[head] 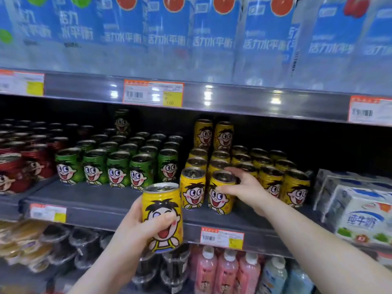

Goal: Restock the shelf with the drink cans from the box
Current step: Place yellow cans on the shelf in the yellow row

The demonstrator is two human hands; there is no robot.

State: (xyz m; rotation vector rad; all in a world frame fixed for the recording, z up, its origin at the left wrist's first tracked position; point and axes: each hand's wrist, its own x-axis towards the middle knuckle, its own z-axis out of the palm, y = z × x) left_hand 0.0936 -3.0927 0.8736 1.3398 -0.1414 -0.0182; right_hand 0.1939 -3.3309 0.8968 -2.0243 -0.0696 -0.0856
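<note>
**Two yellow cans in hand at the middle shelf**

Two hands are seen from the head camera, each closed on a drink can. The left hand (135, 228) is wrapped around a yellow metal can printed with a cartoon face (162, 217), which is held upright in the air just in front of the grey metal shelf (101, 200), clear of its surface. The thumb is laid across the can's front and the fingers are hidden behind it.

The right hand (244, 187) is clasped on a second yellow cartoon-face can (220, 193), which stands upright at the front edge of the shelf. The fingers are curled over its rim and the thumb is pressed against its side. Whether its base is fully resting on the shelf cannot be told. Just to its left, a third yellow can (192, 188) stands untouched, and further yellow cans (294, 187) are ranged behind and to the right, with two (214, 134) stacked on top at the back.

To the left of the yellow group, rows of green cartoon-face cans (116, 168) are lined up, and red cans (14, 172) beyond them. White milk cartons in plastic wrap (358, 211) are placed at the far right. Blue drink cartons (212, 28) fill the shelf above, and pink bottles (227, 270) are seen below. No box is in view.
</note>
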